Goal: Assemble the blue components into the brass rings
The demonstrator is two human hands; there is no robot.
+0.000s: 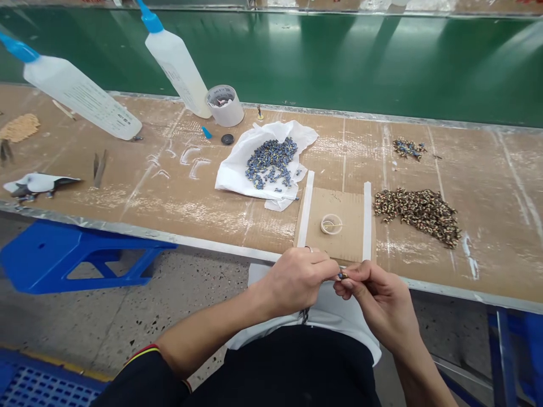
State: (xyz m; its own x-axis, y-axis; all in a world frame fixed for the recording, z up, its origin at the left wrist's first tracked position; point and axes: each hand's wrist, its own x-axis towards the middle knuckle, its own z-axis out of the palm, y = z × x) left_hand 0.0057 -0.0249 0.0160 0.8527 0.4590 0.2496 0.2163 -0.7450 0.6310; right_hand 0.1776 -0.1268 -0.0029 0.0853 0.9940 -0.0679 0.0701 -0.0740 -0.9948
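Note:
My left hand (297, 278) and my right hand (377, 299) meet just below the table's front edge, both pinched on one tiny blue and gold piece (341, 275) held between their fingertips. Straight ahead lies a cardboard pad (352, 237) with white strips on its sides. On it sits a small white cap (331, 224) with a thin stick resting in it. A heap of small blue pieces (271, 163) lies on a white sheet (235, 172) to the left. A heap of brown speckled pieces (418, 212) lies to the right.
Two white squeeze bottles with blue tips (80, 93) (178, 65) lean over the table's back left, beside a white tape roll (224, 105). Tweezers (99, 168) lie left. A small pile of pieces (408, 148) lies at back right. A blue stool (76, 254) stands below left.

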